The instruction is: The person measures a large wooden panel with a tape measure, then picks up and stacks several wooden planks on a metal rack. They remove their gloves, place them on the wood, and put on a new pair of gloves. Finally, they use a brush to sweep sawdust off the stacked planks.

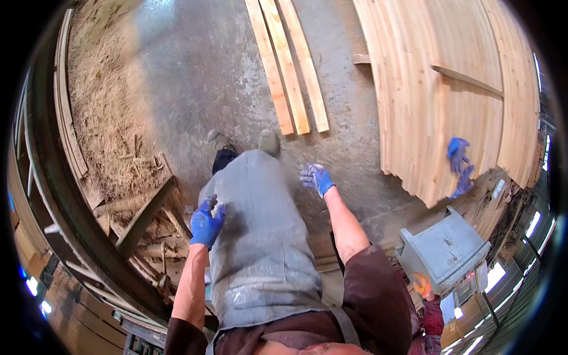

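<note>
My left hand (207,222), in a blue work glove, hangs in front of the grey apron (254,236) with its fingers apart and nothing in them. To the right of the apron, my right hand (317,178) wears a matching blue glove, dusty at the fingers. Its fingers stretch leftward over the concrete floor and hold nothing. Beyond it, three long pale wooden boards (288,71) lie side by side on the floor, their near ends a little ahead of my shoes.
A large stack of planks (414,89) stands at the right, with a pair of blue gloves (458,157) on it. Nearer is a grey metal cabinet (447,245), beside another person's orange-gloved hand (422,285). Sawdust (106,94), scrap wood (145,216) and a dark curved frame (65,189) line the left.
</note>
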Action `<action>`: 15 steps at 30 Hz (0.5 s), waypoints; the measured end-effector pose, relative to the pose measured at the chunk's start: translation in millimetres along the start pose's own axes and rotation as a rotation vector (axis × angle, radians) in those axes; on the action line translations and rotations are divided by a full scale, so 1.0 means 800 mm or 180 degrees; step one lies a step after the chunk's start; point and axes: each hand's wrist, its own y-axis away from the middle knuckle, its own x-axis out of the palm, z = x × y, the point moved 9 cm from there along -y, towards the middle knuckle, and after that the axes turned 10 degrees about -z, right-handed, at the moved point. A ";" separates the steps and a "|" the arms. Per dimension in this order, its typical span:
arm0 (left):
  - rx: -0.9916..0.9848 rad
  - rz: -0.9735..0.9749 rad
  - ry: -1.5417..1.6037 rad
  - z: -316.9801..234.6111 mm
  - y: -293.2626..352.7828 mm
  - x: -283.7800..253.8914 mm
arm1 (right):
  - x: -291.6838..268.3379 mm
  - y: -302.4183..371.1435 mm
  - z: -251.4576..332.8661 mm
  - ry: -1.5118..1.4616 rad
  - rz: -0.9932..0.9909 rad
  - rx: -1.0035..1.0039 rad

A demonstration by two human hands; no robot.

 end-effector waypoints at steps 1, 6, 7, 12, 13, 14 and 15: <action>0.0271 0.0021 -0.0325 -0.006 -0.031 0.013 | 0.018 -0.035 0.004 -0.0314 -0.0005 0.0105; 0.1518 0.0137 -0.1251 -0.033 -0.170 0.071 | 0.089 -0.223 -0.017 -0.0753 -0.0195 0.0442; 0.1389 0.0039 -0.1041 -0.030 -0.186 0.069 | 0.094 -0.258 -0.026 -0.0852 -0.0300 0.0500; 0.1816 -0.0035 -0.0779 -0.048 -0.257 0.065 | 0.104 -0.385 -0.021 -0.1938 -0.0905 0.0520; 0.1854 -0.0012 -0.0750 -0.055 -0.260 0.059 | 0.102 -0.383 -0.024 -0.1953 -0.1149 0.0846; 0.1855 0.0055 -0.0779 -0.059 -0.263 0.058 | 0.105 -0.374 -0.019 -0.1817 -0.1077 0.0586; 0.1858 0.0084 -0.0802 -0.064 -0.267 0.057 | 0.107 -0.354 -0.013 -0.1669 -0.0982 0.0298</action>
